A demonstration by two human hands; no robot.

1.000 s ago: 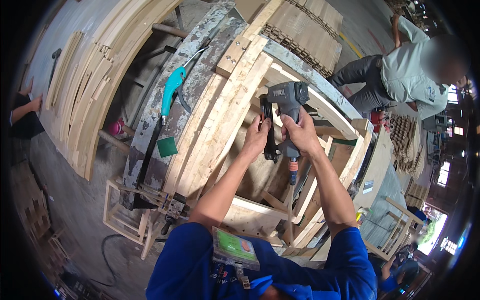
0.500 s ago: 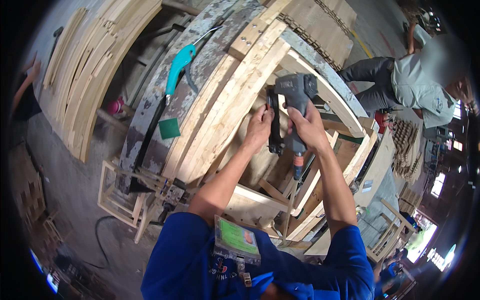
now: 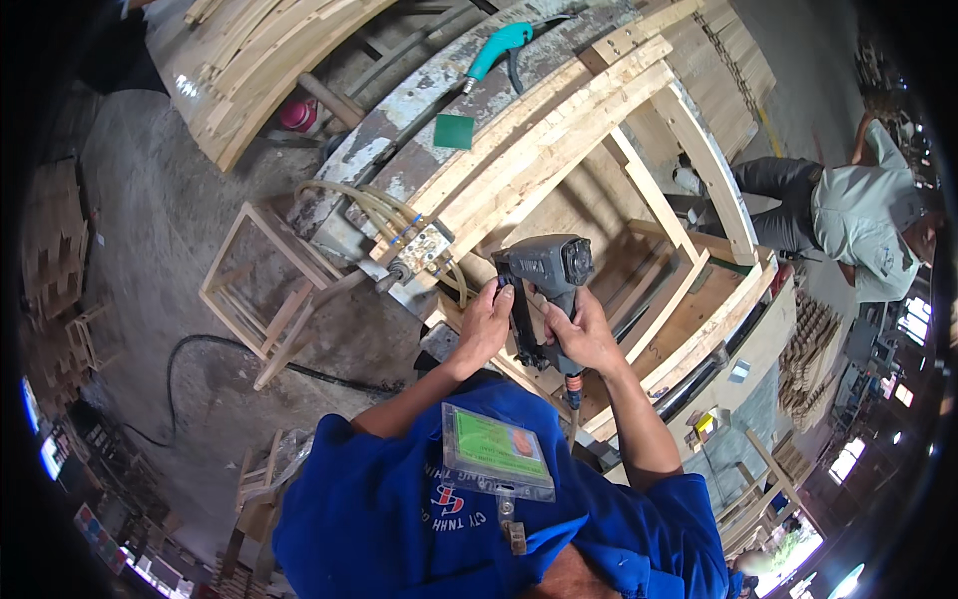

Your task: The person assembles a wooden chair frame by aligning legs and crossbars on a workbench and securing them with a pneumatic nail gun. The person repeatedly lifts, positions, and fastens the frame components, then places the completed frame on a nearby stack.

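Observation:
A dark grey pneumatic nail gun (image 3: pixel 547 262) is held in front of my chest, above the near edge of a pale wooden frame (image 3: pixel 544 135). My right hand (image 3: pixel 583 331) is wrapped round its handle, with the orange-ringed air hose fitting just below. My left hand (image 3: pixel 485 325) is closed at the gun's black magazine side, fingertips at its upper end; the gun partly hides what they grip. Beyond the frame's left rail, a teal air blow gun (image 3: pixel 496 50) and a green square piece (image 3: pixel 454 132) lie on a worn, paint-flecked bench (image 3: pixel 394 112).
Left of the frame is a metal valve block (image 3: pixel 424 247) with tan hoses. A small wooden frame (image 3: pixel 267 285) stands on the floor near a black hose (image 3: pixel 175 369). Wood strips (image 3: pixel 264 70) are stacked at upper left. Another person (image 3: pixel 863 205) is at the right.
The nail gun and both hands have come nearer my body, away from the frame's middle. My view has shifted, showing more floor at the left and the valve block. Both hands stay on the gun.

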